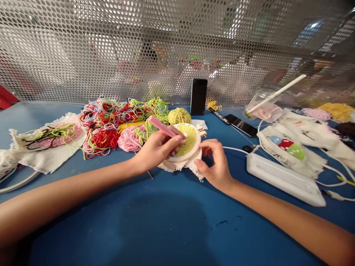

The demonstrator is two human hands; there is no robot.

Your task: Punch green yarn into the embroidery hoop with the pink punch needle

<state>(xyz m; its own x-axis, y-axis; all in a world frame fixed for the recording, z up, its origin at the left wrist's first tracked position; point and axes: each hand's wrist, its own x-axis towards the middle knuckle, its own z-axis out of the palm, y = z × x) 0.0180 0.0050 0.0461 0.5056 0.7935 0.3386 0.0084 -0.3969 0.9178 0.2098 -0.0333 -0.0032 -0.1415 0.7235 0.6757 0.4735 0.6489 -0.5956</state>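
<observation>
My left hand (159,147) is closed around a pink pen-shaped punch needle (161,126), its lower end over the yellow-green looped yarn in the hoop. That yarn patch (188,138) fills much of the white cloth stretched in a round embroidery hoop (196,147). At the hoop's right edge, my right hand (216,164) grips the rim with curled fingers, its thumb by the fringed cloth (195,166) hanging below. The hoop's screw (202,131) sticks out at the upper right. My left fingers hide the punch needle's tip and part of the hoop.
Behind my left hand lie a tangled yarn heap (111,118), a pink yarn ball (131,138) and a yellow yarn ball (179,115). A phone (199,96) leans upright against the perforated metal panel (124,55). To the right are another phone (240,125), a white power strip (283,179) and embroidered cloth (294,147).
</observation>
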